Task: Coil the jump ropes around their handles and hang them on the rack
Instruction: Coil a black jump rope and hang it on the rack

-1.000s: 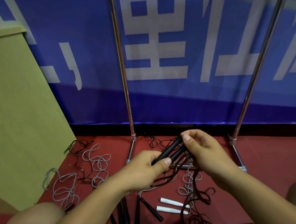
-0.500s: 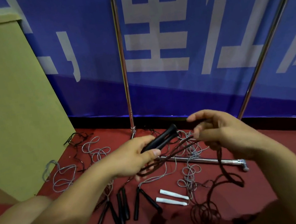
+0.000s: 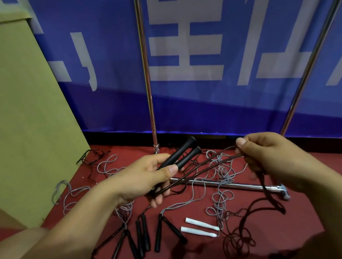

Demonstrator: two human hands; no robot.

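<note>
From the head camera, the left hand (image 3: 144, 178) grips two smooth black cylindrical jump-rope handles (image 3: 182, 155) side by side above the red floor (image 3: 309, 186). The right hand (image 3: 266, 154) pinches their thin dark-brown cord (image 3: 207, 168), whose loops trail to the floor.

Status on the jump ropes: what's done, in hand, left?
Done: nothing shows as hung; only the rack's uprights are in view, bare. In hand: left hand grips two black handles together; right hand pinches the dark rope stretched between them, slack trailing on the floor, no turns on the handles yet. Left: black-handled ropes, the white-handled pair and grey cord lie loose.
</note>
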